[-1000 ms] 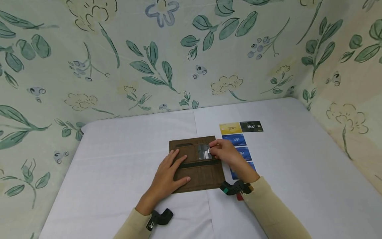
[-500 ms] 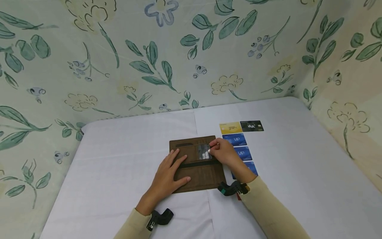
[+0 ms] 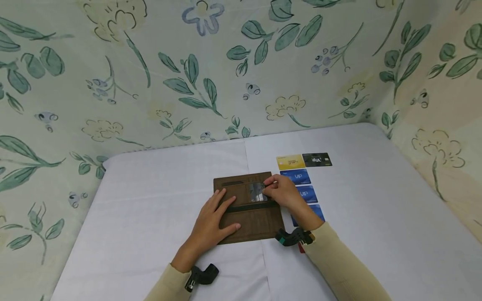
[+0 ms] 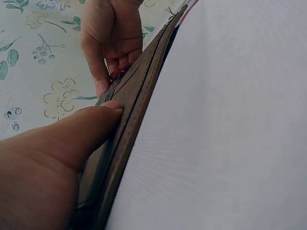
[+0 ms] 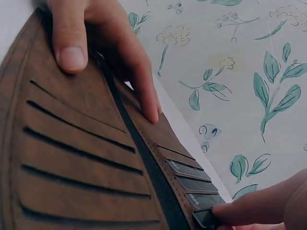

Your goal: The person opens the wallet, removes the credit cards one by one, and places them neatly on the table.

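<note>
An open brown wallet [image 3: 252,223] lies on the white-covered table in the head view, its card slots showing. My left hand [image 3: 211,217] rests on its left side with fingers spread; in the right wrist view, the left hand's thumb and a finger press on the leather. At the upper right slots my right hand [image 3: 284,193] pinches the edge of a dark card [image 5: 203,218], partly inside a slot. Above that one, dark cards with pale lettering [image 5: 199,200] sit in neighbouring slots. The right hand's fingers hide part of the pinched card.
Right of the wallet lie a yellow card [image 3: 290,161], a black card [image 3: 317,159] and a column of blue cards [image 3: 295,176], partly behind the right forearm. A red edge [image 3: 301,248] peeks out below that wrist. Floral cloth [image 3: 211,83] hangs behind the table.
My right wrist has shifted slightly left, uncovering a little more of the blue cards. The right fingertips stay at the same slots; the left hand and the wallet keep their place.
</note>
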Demonstrator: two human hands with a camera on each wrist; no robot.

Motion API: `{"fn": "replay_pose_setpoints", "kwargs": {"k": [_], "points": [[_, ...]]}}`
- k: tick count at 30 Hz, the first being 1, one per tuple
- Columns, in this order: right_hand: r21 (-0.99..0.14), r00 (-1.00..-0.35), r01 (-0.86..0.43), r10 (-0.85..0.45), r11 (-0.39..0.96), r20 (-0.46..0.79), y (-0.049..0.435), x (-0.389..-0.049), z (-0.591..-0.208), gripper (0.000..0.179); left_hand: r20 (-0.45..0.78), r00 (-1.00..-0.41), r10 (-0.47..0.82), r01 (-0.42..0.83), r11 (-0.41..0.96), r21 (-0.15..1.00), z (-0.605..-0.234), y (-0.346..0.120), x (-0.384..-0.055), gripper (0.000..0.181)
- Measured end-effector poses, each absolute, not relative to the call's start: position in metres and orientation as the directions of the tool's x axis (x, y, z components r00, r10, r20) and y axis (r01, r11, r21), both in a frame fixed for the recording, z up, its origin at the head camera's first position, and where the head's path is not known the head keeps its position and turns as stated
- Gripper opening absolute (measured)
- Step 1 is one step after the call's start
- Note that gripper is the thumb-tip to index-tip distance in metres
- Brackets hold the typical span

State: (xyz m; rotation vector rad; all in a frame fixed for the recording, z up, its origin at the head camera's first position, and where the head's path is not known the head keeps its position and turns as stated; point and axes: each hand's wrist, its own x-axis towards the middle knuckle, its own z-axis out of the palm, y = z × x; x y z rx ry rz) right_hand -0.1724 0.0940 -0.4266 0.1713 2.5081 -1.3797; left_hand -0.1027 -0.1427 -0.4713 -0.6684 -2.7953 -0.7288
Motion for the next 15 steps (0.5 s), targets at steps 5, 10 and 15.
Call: {"fn": "replay_pose_setpoints", "kwargs": {"k": [5, 10, 15], "points": [[-0.812, -0.960, 0.226, -0.019, 0.538, -0.279, 0.0922, -0.1714, -0.4256, 0.019, 0.267, -0.886, 0.378, 0.460, 0.780, 0.424, -0.4705, -0.1430, -0.1023, 0.073], [-0.825, -0.954, 0.246, -0.021, 0.508, -0.298, 0.0933, -0.1729, -0.4233, 0.019, 0.273, -0.885, 0.378, 0.463, 0.780, 0.420, -0.4710, -0.1425, -0.1032, 0.073], [-0.840, -0.940, 0.293, -0.021, 0.456, -0.339, 0.0960, -0.1750, -0.4248, 0.019, 0.280, -0.883, 0.377, 0.465, 0.784, 0.411, -0.4738, -0.1426, -0.1027, 0.073]]}}
